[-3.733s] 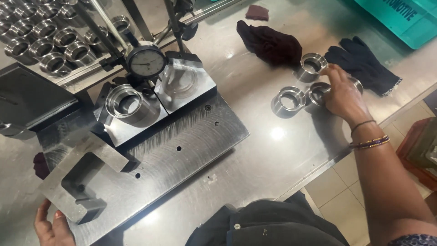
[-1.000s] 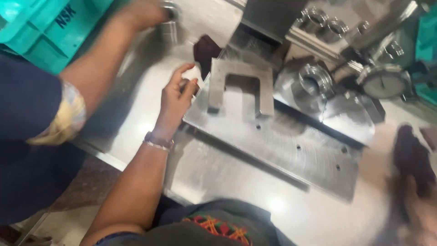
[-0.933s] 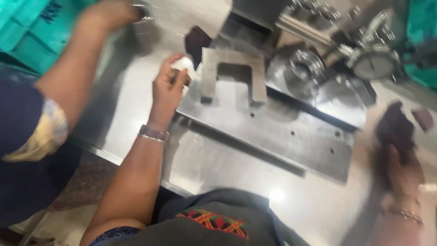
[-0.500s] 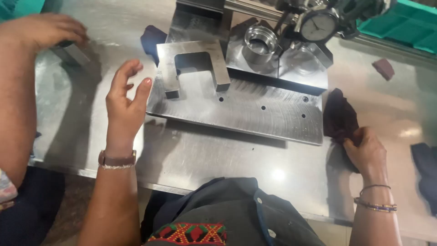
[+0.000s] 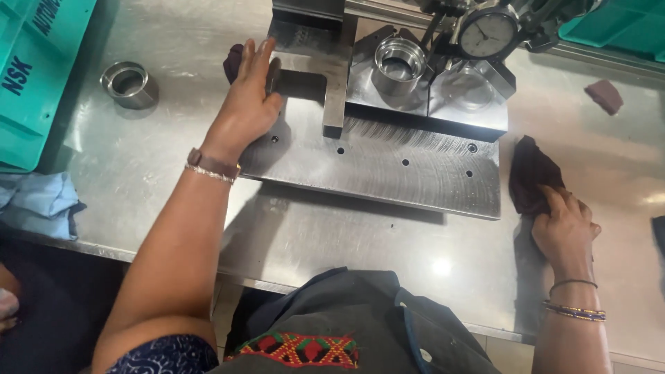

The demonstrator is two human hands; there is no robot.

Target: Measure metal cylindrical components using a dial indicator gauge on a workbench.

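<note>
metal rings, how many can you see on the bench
2: one metal ring loose on the steel table at far left, one seated on the fixture under the dial gauge. Others may be hidden.

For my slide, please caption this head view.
Left hand rests on U-shaped steel block; right hand grips dark cloth.

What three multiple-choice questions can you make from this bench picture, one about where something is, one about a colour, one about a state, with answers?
1. Where is the loose steel ring?
A. on the bench, left of the steel base plate
B. under the dial gauge
C. in the right hand

2. What colour is the crate at left?
A. red
B. teal
C. yellow

3. What is the left hand doing?
A. lying flat on the U-shaped steel block
B. clenching a cloth
C. hanging off the bench

Answers: A, the ring sits alone there; B, its wall is teal; A, fingers are spread on the metal.
</note>
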